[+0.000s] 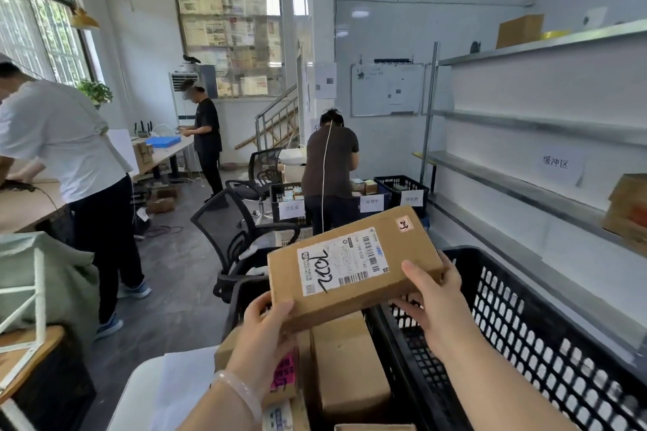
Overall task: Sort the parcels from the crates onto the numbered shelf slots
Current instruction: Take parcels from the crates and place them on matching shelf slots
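Parcel held aloft at centre, above a black crate. Left hand fingers clamped on its 7 o'clock corner, right hand fingers on its 4 o'clock edge. Shelf at 3 o'clock.

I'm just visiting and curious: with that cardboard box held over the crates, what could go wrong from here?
The left hand and right hand grip the cardboard parcel only at its near corner and side, so it might slip onto the boxes below. Its handwritten number lies turned askew to the holder, so it could be misread and shelved wrongly.
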The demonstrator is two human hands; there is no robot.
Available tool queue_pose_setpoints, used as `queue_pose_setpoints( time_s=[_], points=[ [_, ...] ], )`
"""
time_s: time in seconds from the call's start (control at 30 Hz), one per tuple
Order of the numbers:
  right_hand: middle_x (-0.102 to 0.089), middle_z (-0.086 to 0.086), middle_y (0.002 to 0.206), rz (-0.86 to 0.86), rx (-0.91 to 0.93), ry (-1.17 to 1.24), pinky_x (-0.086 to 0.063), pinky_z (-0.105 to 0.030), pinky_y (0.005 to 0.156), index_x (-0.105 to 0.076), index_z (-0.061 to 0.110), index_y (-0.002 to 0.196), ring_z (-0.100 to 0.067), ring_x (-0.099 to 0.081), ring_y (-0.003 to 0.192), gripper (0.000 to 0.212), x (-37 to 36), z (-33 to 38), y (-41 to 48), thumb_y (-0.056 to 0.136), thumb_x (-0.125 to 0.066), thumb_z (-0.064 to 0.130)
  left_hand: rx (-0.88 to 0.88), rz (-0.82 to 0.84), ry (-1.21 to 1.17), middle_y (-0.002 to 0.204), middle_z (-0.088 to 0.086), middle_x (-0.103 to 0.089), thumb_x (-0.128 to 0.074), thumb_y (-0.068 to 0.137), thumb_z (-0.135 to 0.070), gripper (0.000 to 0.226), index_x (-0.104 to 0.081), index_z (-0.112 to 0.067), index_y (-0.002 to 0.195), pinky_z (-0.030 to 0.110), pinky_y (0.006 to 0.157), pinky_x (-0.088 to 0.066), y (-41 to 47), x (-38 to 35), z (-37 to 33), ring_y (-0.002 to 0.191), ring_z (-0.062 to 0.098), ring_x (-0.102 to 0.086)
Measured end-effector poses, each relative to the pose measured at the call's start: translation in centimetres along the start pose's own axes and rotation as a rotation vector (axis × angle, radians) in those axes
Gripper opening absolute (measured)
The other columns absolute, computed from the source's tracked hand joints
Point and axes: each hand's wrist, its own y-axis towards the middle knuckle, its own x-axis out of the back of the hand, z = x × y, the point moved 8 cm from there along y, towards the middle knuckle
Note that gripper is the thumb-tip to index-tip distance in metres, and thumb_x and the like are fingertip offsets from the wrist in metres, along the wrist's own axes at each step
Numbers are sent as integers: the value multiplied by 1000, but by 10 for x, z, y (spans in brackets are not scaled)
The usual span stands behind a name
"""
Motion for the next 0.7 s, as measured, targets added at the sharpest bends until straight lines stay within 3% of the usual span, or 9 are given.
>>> queue_pose_setpoints(
  time_s=[0.13, 0.2, 0.27, 0.33, 0.37, 0.43, 0.5, 0.6, 0.7],
  points=[
    [-55, 0, 122, -12, 134, -136, -52, -48, 92, -39, 47, 125, -21, -61, 108, 100, 8, 29, 1, 42, -93, 41, -377, -125, 522, 153, -3, -36, -75, 85, -31, 80, -28, -37, 150, 40, 111, -35, -12, -6, -46, 138, 16, -35],
    [-60, -1, 120, -16, 174, -167, -53, -47, 90, -44, 45, 122, -21, -63, 106, 84, 11, 38, -1, 51, -89, 40, -591, -23, 745, 148, -17, -38, -76, 82, -36, 77, -30, -52, 143, 36, 113, -30, -22, -33, -68, 139, 6, -30],
    [-63, 1, 117, -8, 196, -168, -56, -40, 80, -47, 43, 122, -18, -67, 100, 73, 11, 46, -5, 61, -86, 35, -609, 210, 814, 143, -32, -32, -75, 75, -53, 77, -26, -68, 133, 23, 106, -32, -30, -68, -69, 133, -4, -31],
    [-65, 4, 113, -3, 216, -167, -56, -33, 73, -47, 42, 123, -13, -69, 94, 74, 10, 56, -12, 60, -85, 37, -509, 426, 791, 142, -34, -36, -71, 60, -73, 88, -20, -76, 131, 12, 95, -38, -35, -97, -57, 128, -9, -37],
    [-67, 5, 111, -8, 229, -160, -57, -30, 71, -48, 41, 123, -12, -70, 93, 76, 12, 63, -17, 57, -84, 40, -459, 501, 736, 139, -31, -45, -73, 57, -75, 92, -18, -77, 131, 14, 92, -45, -37, -109, -49, 126, -6, -46],
    [-68, 7, 109, -31, 258, -150, -57, -26, 67, -50, 40, 121, -10, -70, 91, 77, 17, 77, -26, 52, -84, 44, -388, 587, 595, 122, -25, -64, -80, 65, -60, 91, -17, -82, 126, 26, 81, -58, -40, -129, -36, 110, 2, -64],
    [-68, 8, 110, -50, 290, -176, -57, -22, 65, -50, 41, 119, -8, -69, 92, 75, 28, 92, -35, 52, -83, 48, -402, 607, 511, 114, -27, -67, -80, 76, -39, 89, -19, -79, 127, 28, 74, -60, -43, -146, -30, 101, 3, -69],
    [-62, 16, 119, -25, 342, -273, -55, -19, 69, -46, 47, 122, 1, -65, 99, 71, 45, 113, -48, 60, -80, 50, -417, 635, 437, 116, -25, -67, -77, 82, -28, 88, -20, -66, 137, 31, 77, -60, -52, -176, -26, 105, 7, -68],
    [-55, 38, 118, 45, 360, -461, -53, -15, 73, -33, 68, 123, 13, -57, 106, 69, 59, 128, -64, 72, -76, 53, -435, 618, 413, 122, -20, -66, -74, 86, -26, 89, -17, -58, 146, 34, 80, -60, -60, -209, -22, 105, 9, -68]
  ],
)
